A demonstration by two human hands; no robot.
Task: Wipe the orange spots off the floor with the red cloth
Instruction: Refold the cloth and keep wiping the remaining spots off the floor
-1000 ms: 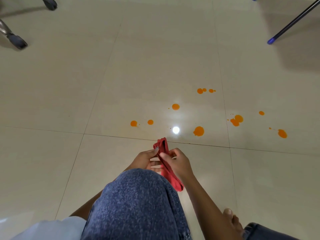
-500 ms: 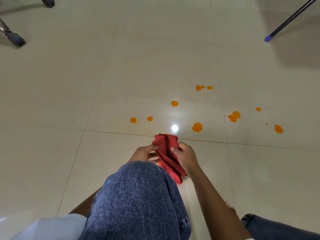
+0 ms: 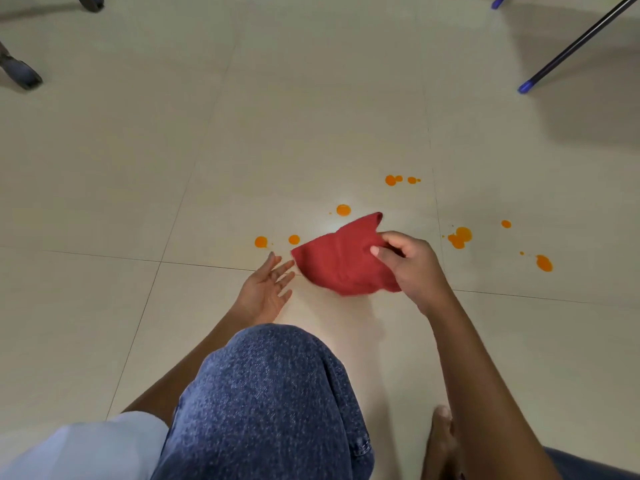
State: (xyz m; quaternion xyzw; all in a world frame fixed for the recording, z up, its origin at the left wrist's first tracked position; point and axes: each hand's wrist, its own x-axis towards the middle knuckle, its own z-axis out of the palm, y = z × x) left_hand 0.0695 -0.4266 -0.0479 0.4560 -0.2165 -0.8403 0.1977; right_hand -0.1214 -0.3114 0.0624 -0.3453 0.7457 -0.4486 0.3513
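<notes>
One red cloth (image 3: 341, 263), bunched into a rough fan shape, held low over the pale tiled floor (image 3: 138, 168) near the middle of the view; whether its lower edge touches the tile cannot be told. Right hand (image 3: 412, 268): fingers and thumb curled round the cloth's right side, gripping it, forearm running down to the lower right. Left hand (image 3: 266, 289): holds nothing, fingers straight and slightly spread, their tips just beside the cloth's left corner, over a grout line. Orange spots (image 3: 343, 209), several, scattered on the floor: two small round ones to the left of the cloth, one just beyond its far edge, a small cluster further off, a blotchy pair to the right of the right hand, a single dot beyond that, and a larger drop furthest right with a tiny speck beside it. All spots visible lie apart from the cloth. One bent knee in blue denim (image 3: 270, 393), bottom centre, below the left hand. One bare foot (image 3: 440, 441) on the tile at the lower right, beside the right forearm. One pale sleeve (image 3: 86, 448), bottom left corner. Dark furniture feet (image 3: 20, 74), upper left edge. One dark rod with a blue tip (image 3: 571, 46), slanting in from the upper right corner, tip on the floor, well apart from the spots.
</notes>
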